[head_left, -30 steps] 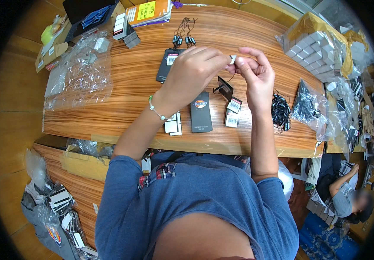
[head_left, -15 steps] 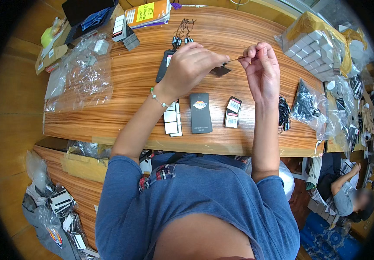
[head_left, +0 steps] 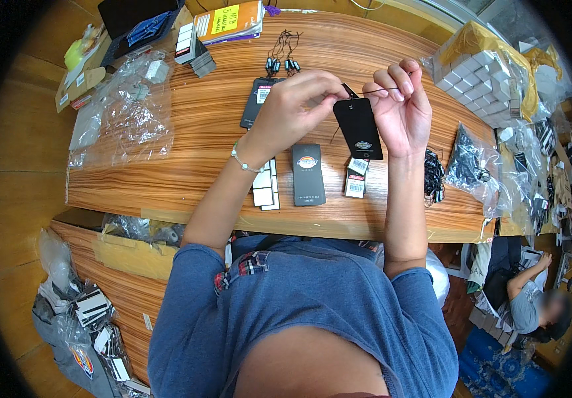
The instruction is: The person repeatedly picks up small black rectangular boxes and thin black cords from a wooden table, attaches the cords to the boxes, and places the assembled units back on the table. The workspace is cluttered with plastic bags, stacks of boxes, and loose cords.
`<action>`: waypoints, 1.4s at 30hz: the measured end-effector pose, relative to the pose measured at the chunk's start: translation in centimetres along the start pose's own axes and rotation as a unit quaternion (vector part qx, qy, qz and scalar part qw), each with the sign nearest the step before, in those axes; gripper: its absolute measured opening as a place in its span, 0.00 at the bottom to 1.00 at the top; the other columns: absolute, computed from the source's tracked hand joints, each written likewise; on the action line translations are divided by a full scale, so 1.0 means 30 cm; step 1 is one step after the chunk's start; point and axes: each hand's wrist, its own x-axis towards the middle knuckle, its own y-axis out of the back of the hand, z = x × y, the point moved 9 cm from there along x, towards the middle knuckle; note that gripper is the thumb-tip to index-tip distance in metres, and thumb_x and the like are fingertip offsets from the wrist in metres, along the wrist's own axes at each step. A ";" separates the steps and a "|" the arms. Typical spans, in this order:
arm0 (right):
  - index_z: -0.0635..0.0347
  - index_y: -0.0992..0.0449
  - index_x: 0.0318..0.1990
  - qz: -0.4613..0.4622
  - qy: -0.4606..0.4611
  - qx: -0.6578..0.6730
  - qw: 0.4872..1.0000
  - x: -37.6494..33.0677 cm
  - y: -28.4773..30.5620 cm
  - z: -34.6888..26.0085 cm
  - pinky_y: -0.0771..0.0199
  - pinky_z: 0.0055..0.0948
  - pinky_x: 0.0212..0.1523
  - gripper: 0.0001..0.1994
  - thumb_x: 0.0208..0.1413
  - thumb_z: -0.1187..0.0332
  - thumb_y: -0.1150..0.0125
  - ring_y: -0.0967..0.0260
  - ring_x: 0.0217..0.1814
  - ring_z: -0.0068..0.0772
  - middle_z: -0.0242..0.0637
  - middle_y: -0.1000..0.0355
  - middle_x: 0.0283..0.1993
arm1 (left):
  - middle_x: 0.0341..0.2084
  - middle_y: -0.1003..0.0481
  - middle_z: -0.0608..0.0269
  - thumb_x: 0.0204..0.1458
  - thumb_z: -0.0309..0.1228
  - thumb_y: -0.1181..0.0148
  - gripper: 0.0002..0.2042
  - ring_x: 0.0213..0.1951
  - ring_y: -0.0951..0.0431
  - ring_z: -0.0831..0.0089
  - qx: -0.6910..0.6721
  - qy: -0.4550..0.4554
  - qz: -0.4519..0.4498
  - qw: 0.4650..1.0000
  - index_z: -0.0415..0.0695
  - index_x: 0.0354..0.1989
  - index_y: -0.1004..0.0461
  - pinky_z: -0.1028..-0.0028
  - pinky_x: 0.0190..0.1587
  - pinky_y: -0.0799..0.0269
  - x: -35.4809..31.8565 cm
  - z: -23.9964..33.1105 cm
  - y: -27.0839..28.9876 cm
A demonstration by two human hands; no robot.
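A black hang tag [head_left: 359, 129] with a small emblem dangles over the table between my hands. My left hand [head_left: 299, 103] is closed, its fingertips pinching the black cord beside the tag's top edge. With thumb and fingers my right hand [head_left: 400, 109] grips the other stretch of this cord and draws it taut to the right. Below the hands lie a stack of dark hang tags [head_left: 309, 182], white label cards [head_left: 263, 189] and small barcode labels [head_left: 355, 186]. Partly behind my left hand are dark tags [head_left: 254, 109], with black strings and seals [head_left: 279, 65] beyond them.
Right of my right forearm lies a bundle of black cords [head_left: 434, 178], beside a clear bag of black items [head_left: 468, 162]. A plastic-wrapped stack of white boxes [head_left: 475, 76] stands far right. Clear plastic bags [head_left: 127, 119] and notebooks [head_left: 229, 23] are at left. Another person [head_left: 531, 302] sits lower right.
The black tag has swung from edge-on to hanging face-on below the cord. My left hand has turned and shifted slightly, and my right hand still pulls the cord.
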 end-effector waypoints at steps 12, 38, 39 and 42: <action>0.56 0.31 0.41 0.089 0.050 -0.081 0.992 0.002 0.028 0.003 0.35 0.35 0.49 0.07 0.58 0.67 0.52 0.36 0.36 0.27 0.35 0.32 0.34 | 0.52 0.38 0.57 0.50 0.24 0.45 0.09 0.48 0.33 0.73 -0.172 0.173 -0.059 0.968 0.32 0.37 0.29 0.77 0.47 0.34 -0.048 -0.100 -0.109; 0.65 0.27 0.43 0.076 0.069 -0.512 0.853 -0.051 -0.109 -0.071 0.35 0.21 0.38 0.10 0.54 0.74 0.48 0.37 0.31 0.20 0.31 0.32 0.28 | 0.34 0.31 0.62 0.47 0.29 0.42 0.07 0.41 0.32 0.72 -0.095 0.128 0.069 0.985 0.39 0.31 0.28 0.74 0.47 0.39 -0.031 -0.061 0.018; 0.65 0.27 0.43 0.092 0.051 -0.582 0.806 -0.053 -0.118 -0.060 0.35 0.19 0.37 0.10 0.53 0.74 0.48 0.36 0.31 0.19 0.31 0.31 0.28 | 0.35 0.32 0.61 0.46 0.29 0.43 0.07 0.43 0.33 0.71 -0.086 0.128 0.073 0.985 0.39 0.30 0.28 0.72 0.49 0.40 -0.029 -0.048 0.027; 0.67 0.32 0.44 0.087 0.012 -0.606 0.790 -0.055 -0.116 -0.017 0.34 0.18 0.37 0.12 0.50 0.79 0.47 0.34 0.32 0.18 0.32 0.30 0.28 | 0.34 0.32 0.62 0.47 0.30 0.44 0.07 0.42 0.33 0.70 -0.111 0.133 0.066 0.983 0.38 0.29 0.27 0.72 0.50 0.41 -0.012 -0.038 0.038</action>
